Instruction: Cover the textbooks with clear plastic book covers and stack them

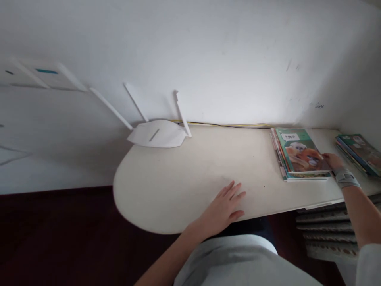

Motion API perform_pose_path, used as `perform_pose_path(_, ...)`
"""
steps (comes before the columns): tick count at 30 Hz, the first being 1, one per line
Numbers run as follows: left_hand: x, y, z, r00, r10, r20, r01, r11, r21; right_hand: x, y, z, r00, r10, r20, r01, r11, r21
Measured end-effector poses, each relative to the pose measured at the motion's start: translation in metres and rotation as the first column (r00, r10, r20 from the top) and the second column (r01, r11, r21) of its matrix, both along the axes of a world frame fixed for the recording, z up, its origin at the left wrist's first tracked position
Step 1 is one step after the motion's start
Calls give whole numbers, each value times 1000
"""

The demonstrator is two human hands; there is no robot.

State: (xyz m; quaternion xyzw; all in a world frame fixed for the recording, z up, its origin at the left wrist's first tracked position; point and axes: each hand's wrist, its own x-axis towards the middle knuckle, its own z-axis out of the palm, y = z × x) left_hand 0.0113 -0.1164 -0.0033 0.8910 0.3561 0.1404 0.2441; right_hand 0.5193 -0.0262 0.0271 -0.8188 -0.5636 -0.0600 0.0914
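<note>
My left hand [222,208] rests near the front edge of the cream table [166,190], its fingers spread and nothing in it. On the right, my right hand [332,161], with a grey band at the wrist, is at the right edge of a book stack [306,157]. Its fingers are pressed together at the edge of the top book, which has a green cover with monkeys on it. Several books lie under that one, their edges slightly uneven.
A white router [159,134] with raised antennas stands at the back left. Yellow and black cables [232,126] run along the wall. Another book stack [361,153] lies at the far right. Below the table's right side are grey layered objects [330,230]. Wall sockets [50,75] show upper left.
</note>
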Motion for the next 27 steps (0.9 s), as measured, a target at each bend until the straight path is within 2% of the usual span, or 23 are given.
perform_pose_path(3,-9,-6,0,998,33,46,-33,999,-13,5,2,12,995,-99,4,99,995,-25)
perform_pose_path(5,-13,-7,3,995,58,77,-55,998,-36,1,5,30,984,-173,40,172,985,33)
perform_pose_path(7,-15,-8,8,988,97,118,-91,994,-62,-16,4,54,977,-195,91,185,977,109)
perform_pose_path(9,-15,-9,12,974,149,171,-136,987,-88,-54,-2,74,981,-106,165,81,985,149)
perform_pose_path(11,-12,-9,14,949,207,238,-185,976,-113,-111,-15,83,974,78,214,-97,992,83)
perform_pose_path(12,-9,-8,14,932,237,273,-210,970,-124,-145,-23,81,961,148,232,-160,986,36)
perform_pose_path(14,-5,-5,12,901,287,326,-254,957,-139,-219,-43,65,929,266,258,-260,964,-57)
perform_pose_path(17,-4,4,3,895,325,306,-301,945,-125,-317,-69,26,876,464,129,-434,877,-205)
perform_pose_path(19,-8,10,-5,917,341,208,-327,940,-101,-362,-83,0,840,542,18,-521,816,-249)
perform_pose_path(21,-13,14,-12,936,345,75,-340,938,-67,-386,-93,-19,793,607,-56,-604,770,-206)
perform_pose_path(23,-17,14,-17,945,324,-42,-325,946,-11,-390,-99,-29,733,673,-99,-680,721,-130)
perform_pose_path(25,-18,13,-21,944,302,-134,-294,953,73,-377,-99,-33,677,722,-139,-733,678,-52)
perform_pose_path(27,-17,11,-24,935,291,-202,-259,951,170,-352,-94,-36,692,707,-145,-711,703,34)
